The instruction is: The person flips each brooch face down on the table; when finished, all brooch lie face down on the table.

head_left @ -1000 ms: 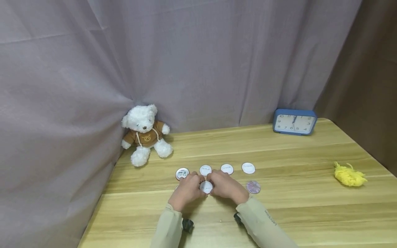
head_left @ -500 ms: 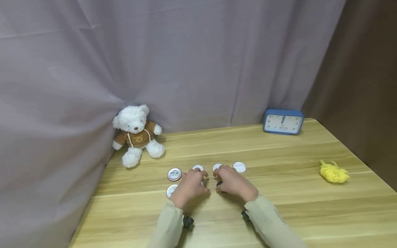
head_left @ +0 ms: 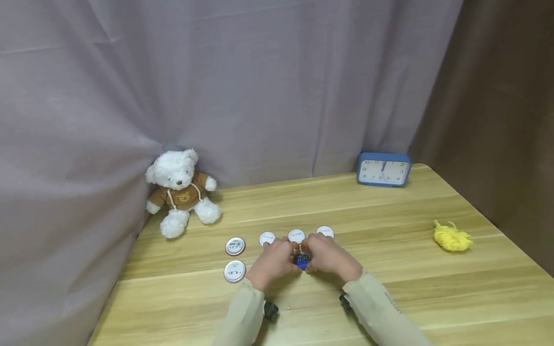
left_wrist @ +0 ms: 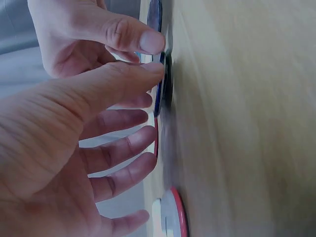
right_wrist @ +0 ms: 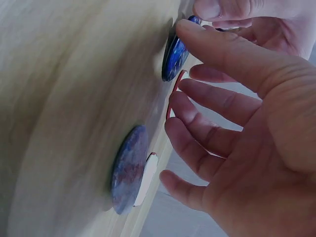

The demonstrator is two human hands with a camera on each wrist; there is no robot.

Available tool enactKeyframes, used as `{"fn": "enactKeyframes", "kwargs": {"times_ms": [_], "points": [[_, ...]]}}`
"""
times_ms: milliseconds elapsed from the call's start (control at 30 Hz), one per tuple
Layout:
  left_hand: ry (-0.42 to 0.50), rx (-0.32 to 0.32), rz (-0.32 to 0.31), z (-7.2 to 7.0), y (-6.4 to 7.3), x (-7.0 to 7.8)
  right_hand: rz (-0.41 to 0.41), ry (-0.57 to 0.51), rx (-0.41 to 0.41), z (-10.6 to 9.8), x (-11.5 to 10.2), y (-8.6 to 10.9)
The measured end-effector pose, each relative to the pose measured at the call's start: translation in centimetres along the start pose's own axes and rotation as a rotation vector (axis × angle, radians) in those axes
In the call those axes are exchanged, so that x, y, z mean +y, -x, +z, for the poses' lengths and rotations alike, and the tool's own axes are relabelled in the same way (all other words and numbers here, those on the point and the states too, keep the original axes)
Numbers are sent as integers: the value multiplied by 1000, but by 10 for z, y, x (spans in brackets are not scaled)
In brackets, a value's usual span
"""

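A round button badge [head_left: 302,261] with a shiny blue face lies face up between my two hands, low over the table. My left hand [head_left: 277,259] pinches its left edge with thumb and index finger. From the other side my right hand [head_left: 327,255] pinches the right edge, the two thumbs close together. In the right wrist view the blue badge [right_wrist: 175,55] is seen tilted, and a purple badge [right_wrist: 129,170] lies near the little finger; the right hand hides that one in the head view. The other fingers of both hands are spread.
Behind the hands stand white-backed badges in a row, such as a middle badge [head_left: 296,236]. Two silver-backed badges, one nearer [head_left: 234,271], lie to the left. A teddy bear [head_left: 179,192], a blue clock [head_left: 383,169] and a yellow yarn bundle [head_left: 452,236] surround the wooden table's [head_left: 389,298] working area.
The badge between my hands showed its white back and now shows its blue face. My hands parted, with the badge at the right hand, then came together again. The view has shifted rightward.
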State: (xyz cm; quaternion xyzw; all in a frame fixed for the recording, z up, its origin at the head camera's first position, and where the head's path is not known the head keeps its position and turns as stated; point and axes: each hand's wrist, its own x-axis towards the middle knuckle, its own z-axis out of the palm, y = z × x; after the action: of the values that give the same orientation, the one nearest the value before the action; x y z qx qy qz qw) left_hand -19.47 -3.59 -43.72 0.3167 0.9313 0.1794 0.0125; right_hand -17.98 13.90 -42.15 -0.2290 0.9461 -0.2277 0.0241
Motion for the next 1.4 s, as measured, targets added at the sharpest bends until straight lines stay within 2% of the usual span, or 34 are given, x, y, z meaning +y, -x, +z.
{"fn": "enactKeyframes", "kwargs": {"times_ms": [133,233,400,633,867,967,1133,1267,1400], "points": [[-33,0,9,4,0,2,-24,35,0,3,0,0],[-37,2,20,7,0,2,-9,42,-4,5,-1,1],[8,15,24,7,0,3,18,32,-7,6,-1,1],[33,-2,23,6,0,1,23,5,-35,6,2,-1],[53,6,34,3,0,-2,-23,-32,-26,3,7,-1],[57,11,49,0,3,-3,-40,-96,-47,0,7,-2],[82,23,87,-4,6,-6,-121,-197,-53,-3,8,-1],[126,37,107,-8,6,-8,-180,-188,-20,-4,9,-2],[146,44,122,-11,6,-9,-187,-149,11,-4,10,-3]]}}
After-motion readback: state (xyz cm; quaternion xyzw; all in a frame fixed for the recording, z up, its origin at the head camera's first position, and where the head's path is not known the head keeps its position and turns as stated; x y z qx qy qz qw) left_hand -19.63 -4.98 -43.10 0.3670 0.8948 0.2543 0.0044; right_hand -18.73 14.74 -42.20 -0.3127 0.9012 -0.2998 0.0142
